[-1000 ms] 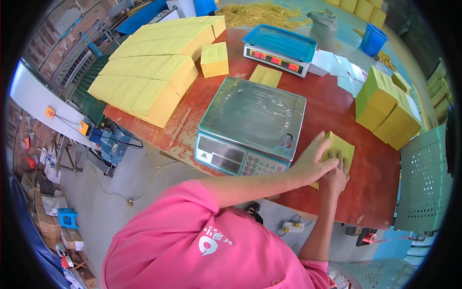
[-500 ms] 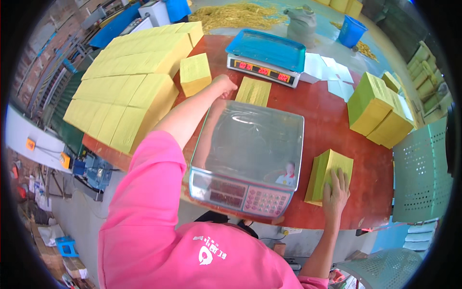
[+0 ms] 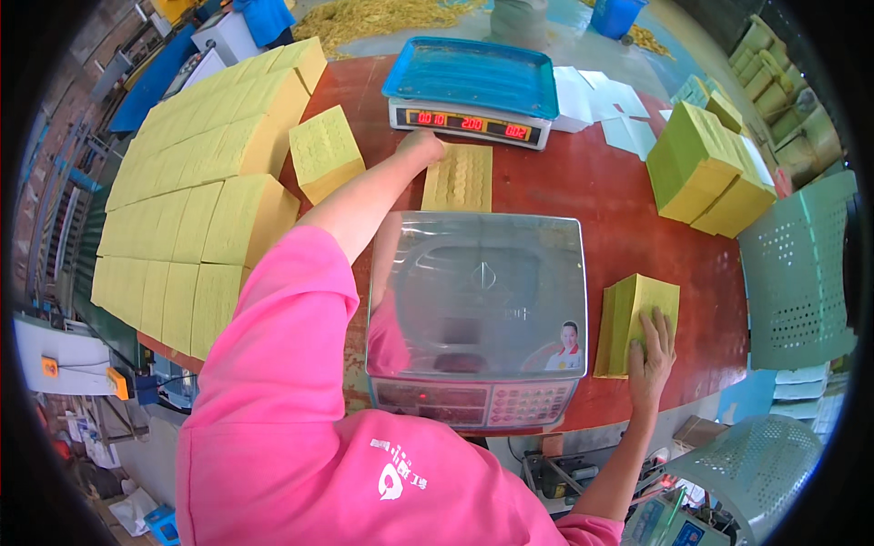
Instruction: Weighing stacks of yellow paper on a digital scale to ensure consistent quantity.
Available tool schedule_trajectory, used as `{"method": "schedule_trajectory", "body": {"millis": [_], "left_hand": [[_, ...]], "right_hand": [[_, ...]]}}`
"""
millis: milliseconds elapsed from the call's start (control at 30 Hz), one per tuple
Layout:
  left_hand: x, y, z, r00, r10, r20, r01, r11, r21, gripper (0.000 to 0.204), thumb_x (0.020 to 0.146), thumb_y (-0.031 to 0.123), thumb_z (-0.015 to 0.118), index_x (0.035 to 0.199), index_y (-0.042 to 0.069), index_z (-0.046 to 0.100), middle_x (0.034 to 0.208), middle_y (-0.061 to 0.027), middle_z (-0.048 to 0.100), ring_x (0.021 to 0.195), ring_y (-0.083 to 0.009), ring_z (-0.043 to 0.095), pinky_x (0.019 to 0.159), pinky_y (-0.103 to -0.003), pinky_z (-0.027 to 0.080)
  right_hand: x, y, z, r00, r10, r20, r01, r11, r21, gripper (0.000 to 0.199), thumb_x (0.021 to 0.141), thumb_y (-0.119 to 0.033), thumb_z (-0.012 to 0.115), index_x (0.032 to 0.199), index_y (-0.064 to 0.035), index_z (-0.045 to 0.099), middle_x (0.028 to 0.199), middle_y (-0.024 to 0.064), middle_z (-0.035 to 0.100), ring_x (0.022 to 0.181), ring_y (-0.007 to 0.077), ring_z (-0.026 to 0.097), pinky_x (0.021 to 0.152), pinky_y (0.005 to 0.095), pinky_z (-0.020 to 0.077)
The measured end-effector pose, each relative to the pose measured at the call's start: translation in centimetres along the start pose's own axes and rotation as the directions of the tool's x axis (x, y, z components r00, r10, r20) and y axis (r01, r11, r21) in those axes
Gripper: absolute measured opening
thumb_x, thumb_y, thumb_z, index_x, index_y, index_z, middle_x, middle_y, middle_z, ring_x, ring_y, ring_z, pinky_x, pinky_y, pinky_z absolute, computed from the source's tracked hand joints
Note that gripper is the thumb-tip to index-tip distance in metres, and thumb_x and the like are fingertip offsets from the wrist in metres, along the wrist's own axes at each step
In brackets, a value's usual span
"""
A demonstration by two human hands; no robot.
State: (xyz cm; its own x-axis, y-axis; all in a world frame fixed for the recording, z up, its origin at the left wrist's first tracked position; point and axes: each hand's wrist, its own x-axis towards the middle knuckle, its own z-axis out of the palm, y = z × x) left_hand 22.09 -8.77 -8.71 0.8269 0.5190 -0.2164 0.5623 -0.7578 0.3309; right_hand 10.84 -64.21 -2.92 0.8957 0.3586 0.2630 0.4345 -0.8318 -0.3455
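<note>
My left hand reaches across to the far side of the table, its fingers drawn in. It sits at the upper left corner of a flat yellow embossed paper piece, just in front of the scale with a blue tray. Whether anything is between those fingers is hidden. At the right, my right hand rests with spread fingers on top of a yellow paper stack. Between my arms stands a second scale with a shiny metal plate and a keypad.
Rows of yellow paper blocks fill the table's left side, with a single block beside them. More yellow stacks stand at the far right, near white sheets. A perforated green chair back borders the right edge.
The whole view has shifted. My left hand has moved closer to the upper corner of the flat paper piece and the blue-tray scale. My right hand stays on its stack.
</note>
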Motion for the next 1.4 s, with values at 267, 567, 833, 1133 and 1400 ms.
{"method": "schedule_trajectory", "body": {"millis": [267,567,833,1133,1400], "left_hand": [[-1.9,-1.5,-0.1,0.968,0.251,-0.029,-0.123,0.369,-0.921,0.024,0.077,0.01,0.064,0.097,-0.002,0.069,0.081,-0.0102,0.069,0.074,-0.0219,0.067,0.064,-0.037,0.052],[-16.8,5.9,-13.1,0.768,0.371,-0.522,-0.636,0.541,-0.55,0.059,0.091,0.0,0.057,0.147,0.01,0.04,0.102,-0.0092,0.069,0.088,-0.0098,0.064,0.075,-0.025,0.05],[-33.3,23.2,-8.8,0.734,0.624,-0.269,-0.425,0.113,-0.898,0.067,0.088,-0.005,0.056,0.15,0.01,0.033,0.105,-0.0083,0.065,0.094,-0.0118,0.062,0.086,-0.026,0.051],[-36.3,29.0,3.5,0.929,0.368,-0.045,-0.148,0.257,-0.955,0.063,0.09,-0.001,0.061,0.147,0.004,0.034,0.107,-0.0105,0.062,0.097,-0.0155,0.06,0.084,-0.029,0.051],[-44.5,30.2,6.9,0.853,0.458,-0.252,-0.383,0.22,-0.897,0.062,0.092,0.021,0.069,0.141,-0.002,0.038,0.126,-0.0137,0.052,0.115,-0.0187,0.055,0.093,-0.034,0.049]], "right_hand": [[-0.5,1.4,-0.3,0.997,-0.051,-0.062,0.052,0.999,0.01,0.043,0.079,-0.007,0.06,0.121,-0.0081,0.065,0.136,0.0165,0.057,0.131,0.0383,0.047,0.105,0.0484,0.0392],[-0.6,1.4,-1.5,0.982,0.122,-0.142,-0.056,0.914,0.402,0.048,0.086,-0.01,0.061,0.133,-0.0094,0.057,0.141,0.0148,0.053,0.133,0.0285,0.047,0.107,0.0424,0.0384],[-1.9,1.2,-8.8,0.992,0.127,0.026,-0.045,0.144,0.989,0.055,0.094,-0.018,0.056,0.143,0.0019,0.042,0.138,0.0153,0.053,0.126,0.0248,0.054,0.102,0.0381,0.0443],[-3.1,4.7,-9.4,0.913,0.099,0.397,-0.403,0.057,0.913,0.032,0.092,-0.008,0.057,0.123,0.0031,0.057,0.104,0.0035,0.066,0.089,0.0091,0.062,0.075,0.0248,0.0496],[-2.7,3.0,-11.7,0.99,-0.025,0.137,-0.084,0.677,0.731,0.033,0.087,-0.004,0.061,0.119,0.0002,0.058,0.091,0.0159,0.066,0.078,0.0155,0.066,0.068,0.0294,0.0528]]}}
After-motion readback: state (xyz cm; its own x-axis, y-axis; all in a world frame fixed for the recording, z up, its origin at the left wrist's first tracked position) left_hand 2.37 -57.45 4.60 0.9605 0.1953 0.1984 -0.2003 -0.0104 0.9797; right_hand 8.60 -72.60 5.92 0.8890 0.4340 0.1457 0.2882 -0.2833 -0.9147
